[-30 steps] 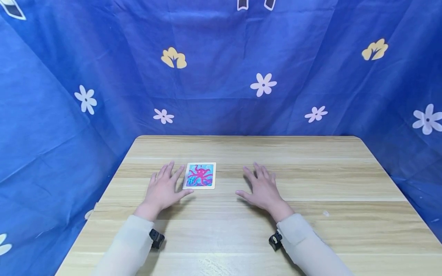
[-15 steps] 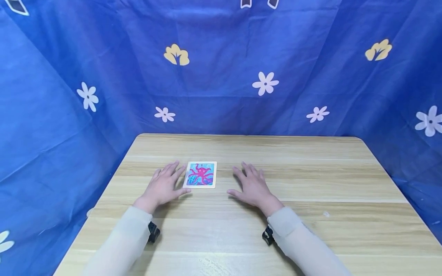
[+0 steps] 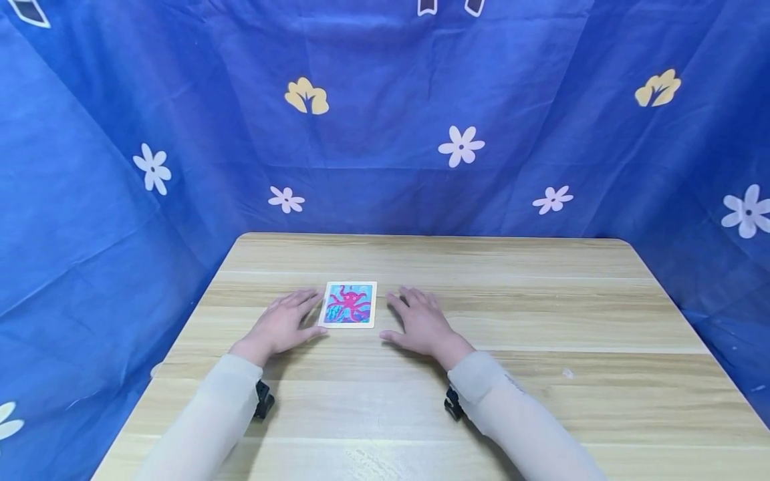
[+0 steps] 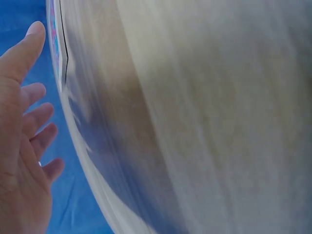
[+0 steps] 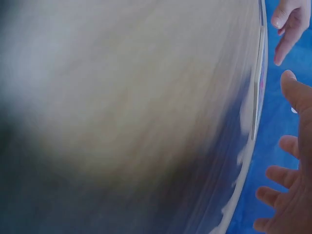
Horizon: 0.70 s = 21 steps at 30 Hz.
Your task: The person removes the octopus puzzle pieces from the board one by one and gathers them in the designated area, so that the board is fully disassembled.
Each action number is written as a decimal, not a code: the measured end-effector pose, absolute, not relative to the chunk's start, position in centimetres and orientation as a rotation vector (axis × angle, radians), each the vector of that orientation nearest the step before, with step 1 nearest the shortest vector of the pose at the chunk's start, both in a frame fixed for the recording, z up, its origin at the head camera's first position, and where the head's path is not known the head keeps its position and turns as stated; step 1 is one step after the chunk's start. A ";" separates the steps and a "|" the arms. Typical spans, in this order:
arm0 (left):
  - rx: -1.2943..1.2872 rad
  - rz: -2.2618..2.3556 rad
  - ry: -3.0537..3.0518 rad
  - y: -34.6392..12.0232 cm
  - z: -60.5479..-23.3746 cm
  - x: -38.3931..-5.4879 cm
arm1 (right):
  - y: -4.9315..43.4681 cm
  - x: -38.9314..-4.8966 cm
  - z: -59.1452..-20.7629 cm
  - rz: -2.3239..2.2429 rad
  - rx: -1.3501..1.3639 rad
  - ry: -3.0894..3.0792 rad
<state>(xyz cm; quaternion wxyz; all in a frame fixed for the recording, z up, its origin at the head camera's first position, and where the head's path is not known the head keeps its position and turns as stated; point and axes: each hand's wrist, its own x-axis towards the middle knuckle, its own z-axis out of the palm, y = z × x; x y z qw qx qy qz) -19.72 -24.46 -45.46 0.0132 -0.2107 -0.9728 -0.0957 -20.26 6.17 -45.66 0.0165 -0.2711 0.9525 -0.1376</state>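
Note:
A flat square picture tile [image 3: 350, 304] with a pale border and a pink octopus on blue lies on the wooden table. At its left side is my left hand [image 3: 281, 327], fingers extended, with fingertips and thumb right at the tile's edge. My right hand [image 3: 422, 326] hovers just off the tile's right side, fingers spread and relaxed, holding nothing. In the left wrist view the tile [image 4: 58, 44] shows edge-on beyond the thumb. The right wrist view has the tile's thin edge [image 5: 258, 87] near the right thumb, with the left hand [image 5: 292, 19] across from it.
The light wood-grain table [image 3: 541, 300] stretches around the hands. Behind and beside it hangs a blue cloth [image 3: 373, 100] printed with flowers. A small pale mark [image 3: 568, 373] shows on the tabletop at the right. Black cameras sit at both wrists.
My right hand has moved left, close to the tile. My left hand's fingers have drawn in slightly nearer to its left edge. The tile stays in place on the table.

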 end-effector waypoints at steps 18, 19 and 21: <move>-0.737 -0.380 -3.049 -24.6 -46.0 -20.1 | 3.5 -21.6 -46.8 -0.409 -0.856 2.894; -0.744 -0.381 -3.044 -24.6 -46.1 -20.1 | 3.5 -21.7 -46.8 -0.405 -0.853 2.892; -0.759 -0.379 -3.031 -24.7 -46.2 -20.1 | 3.4 -21.9 -46.9 -0.385 -0.849 2.883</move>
